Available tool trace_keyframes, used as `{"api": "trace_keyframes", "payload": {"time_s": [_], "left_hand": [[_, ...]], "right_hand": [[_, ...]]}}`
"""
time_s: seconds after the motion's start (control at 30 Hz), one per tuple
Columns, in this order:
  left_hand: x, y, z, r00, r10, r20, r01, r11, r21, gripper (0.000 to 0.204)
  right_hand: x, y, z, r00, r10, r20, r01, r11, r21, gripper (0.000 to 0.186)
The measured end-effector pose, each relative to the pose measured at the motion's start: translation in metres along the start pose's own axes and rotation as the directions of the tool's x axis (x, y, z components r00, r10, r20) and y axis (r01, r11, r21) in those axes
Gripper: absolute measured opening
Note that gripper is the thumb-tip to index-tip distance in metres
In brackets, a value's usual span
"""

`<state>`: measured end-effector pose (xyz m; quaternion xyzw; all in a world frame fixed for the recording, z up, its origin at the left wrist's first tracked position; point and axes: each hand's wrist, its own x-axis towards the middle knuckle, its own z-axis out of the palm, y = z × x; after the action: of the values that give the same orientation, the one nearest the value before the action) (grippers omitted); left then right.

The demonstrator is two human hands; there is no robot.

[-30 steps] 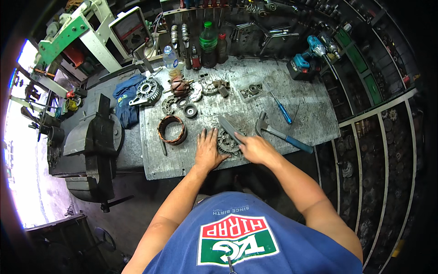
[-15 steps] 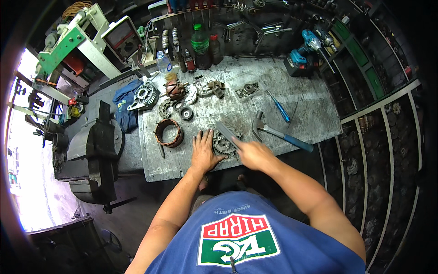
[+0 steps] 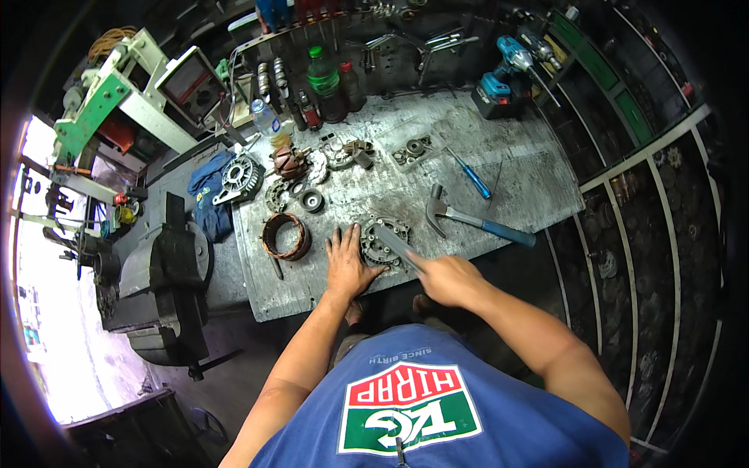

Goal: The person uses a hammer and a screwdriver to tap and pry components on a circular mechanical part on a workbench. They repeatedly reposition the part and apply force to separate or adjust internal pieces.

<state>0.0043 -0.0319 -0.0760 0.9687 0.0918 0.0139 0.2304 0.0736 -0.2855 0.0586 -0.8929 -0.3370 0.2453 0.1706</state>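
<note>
A round metal alternator housing lies near the front edge of the workbench. My right hand is closed round the end of a flat grey file, whose far end rests over the housing. Left of the housing, my left hand lies with fingers spread on the bench top, its thumb along the housing's near rim. A copper-wound stator ring sits to the left of that hand. To the right, a claw hammer with a blue grip lies on the bench.
The grey metal workbench also bears a rotor, a pulley, another housing and a blue screwdriver. A cordless drill and bottles stand at the back. A large vise is at the left.
My right hand has drawn back slightly toward me and to the right with the file. My left hand stays beside the housing. The whole view has shifted a little.
</note>
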Motion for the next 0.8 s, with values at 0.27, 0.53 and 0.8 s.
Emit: {"api": "trace_keyframes", "payload": {"time_s": [0.27,0.53,0.8], "left_hand": [[-0.001,0.000,0.000,1.000,-0.008,0.009,0.008,1.000,0.008,0.135],[0.001,0.000,-0.001,1.000,-0.015,0.026,0.015,1.000,0.005,0.133],[0.000,0.002,-0.002,1.000,-0.014,0.010,0.014,0.999,0.034,0.135]], "right_hand": [[0.005,0.002,0.010,0.992,0.081,0.098,-0.075,0.995,-0.062,0.061],[-0.017,-0.002,0.002,0.997,0.067,0.026,-0.067,0.998,-0.007,0.056],[-0.023,0.010,0.025,0.994,0.107,0.022,-0.108,0.994,0.015,0.058]]}}
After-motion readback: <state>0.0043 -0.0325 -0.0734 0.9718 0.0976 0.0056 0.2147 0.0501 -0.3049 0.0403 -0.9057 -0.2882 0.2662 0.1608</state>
